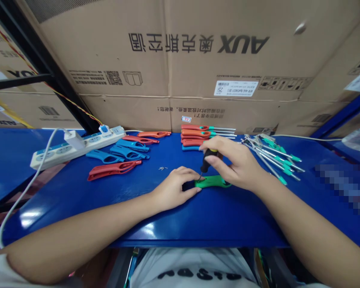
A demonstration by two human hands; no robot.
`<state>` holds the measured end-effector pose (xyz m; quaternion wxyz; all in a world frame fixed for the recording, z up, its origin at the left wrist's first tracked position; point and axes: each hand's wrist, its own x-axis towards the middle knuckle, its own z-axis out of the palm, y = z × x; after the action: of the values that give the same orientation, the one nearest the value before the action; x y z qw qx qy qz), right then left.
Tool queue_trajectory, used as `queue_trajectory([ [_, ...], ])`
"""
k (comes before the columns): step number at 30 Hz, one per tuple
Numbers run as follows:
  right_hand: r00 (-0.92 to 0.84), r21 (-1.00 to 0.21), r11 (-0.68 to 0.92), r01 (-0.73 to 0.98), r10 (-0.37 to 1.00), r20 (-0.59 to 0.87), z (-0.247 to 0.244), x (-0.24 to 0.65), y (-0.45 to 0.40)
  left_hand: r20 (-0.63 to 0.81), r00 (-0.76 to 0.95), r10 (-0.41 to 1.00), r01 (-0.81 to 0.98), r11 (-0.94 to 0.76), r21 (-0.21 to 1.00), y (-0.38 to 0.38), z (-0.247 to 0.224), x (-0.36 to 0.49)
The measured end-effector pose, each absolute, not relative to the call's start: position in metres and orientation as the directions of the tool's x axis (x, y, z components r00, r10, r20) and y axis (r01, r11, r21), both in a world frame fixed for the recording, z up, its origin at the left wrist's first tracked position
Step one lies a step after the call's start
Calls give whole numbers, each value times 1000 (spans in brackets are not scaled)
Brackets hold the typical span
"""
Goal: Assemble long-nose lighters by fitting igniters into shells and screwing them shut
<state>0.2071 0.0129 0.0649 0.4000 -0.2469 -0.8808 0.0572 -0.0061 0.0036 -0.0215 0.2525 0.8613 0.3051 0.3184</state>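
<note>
My right hand [232, 162] grips a black screwdriver [208, 159] with some yellow at its top. The screwdriver stands tilted, its tip touching a green lighter handle [213, 182] that lies flat on the blue table. My left hand [178, 188] pinches the handle's left end between thumb and fingers. Small screws [163, 168] are scattered to the left of that hand. Just beyond my right hand lies a stack of red, orange and blue lighters [195, 134] with metal rods pointing right. The exact spot where the tip meets the handle is hard to make out.
Loose red, orange and blue handles [115, 170] lie at the left, beside a white power strip [78, 148] with plugs and a cable. Metal rods with green ends [276, 158] are piled at the right. A cardboard wall [168, 88] closes off the back.
</note>
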Motion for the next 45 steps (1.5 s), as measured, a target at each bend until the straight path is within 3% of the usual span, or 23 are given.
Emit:
queue_trajectory([
  [3,-596,-550,787,280,592,543,65,206,12,387,611,690,368,-681,634,3,-20,-6],
  [5,-609,-636,743,207,607,511,65,205,12,390,613,687,366,-684,631,3,-20,-6],
  [7,-573,-564,790,239,584,576,64,205,14,395,613,684,362,-688,629,3,-20,-6],
  [10,-512,-271,882,386,450,732,62,206,16,397,614,682,362,-691,626,3,-21,-6],
  [12,-517,-166,895,415,382,766,61,207,17,400,614,681,362,-693,623,4,-22,-6],
  [14,-525,-260,890,375,435,732,60,207,15,402,611,682,361,-692,625,4,-22,-6],
  [17,-541,-543,805,240,575,613,60,205,13,401,611,683,360,-691,627,4,-21,-6],
  [19,-544,-586,785,203,588,599,60,203,12,394,616,682,364,-690,625,4,-20,-6],
  [27,-494,-190,900,392,381,782,61,204,14,394,616,682,368,-692,621,3,-19,-5],
  [29,-513,-259,895,363,424,746,61,204,14,390,613,687,371,-686,626,3,-19,-5],
  [32,-544,-557,798,229,580,607,61,204,13,390,611,689,369,-684,630,3,-20,-5],
  [34,-546,-658,735,164,623,560,61,203,12,389,610,690,371,-683,629,3,-20,-5],
  [40,-506,-515,815,266,573,645,65,201,10,384,607,696,378,-678,631,4,-20,-4],
  [45,-480,-274,873,403,456,749,63,196,4,379,605,700,388,-675,628,4,-20,-4],
])
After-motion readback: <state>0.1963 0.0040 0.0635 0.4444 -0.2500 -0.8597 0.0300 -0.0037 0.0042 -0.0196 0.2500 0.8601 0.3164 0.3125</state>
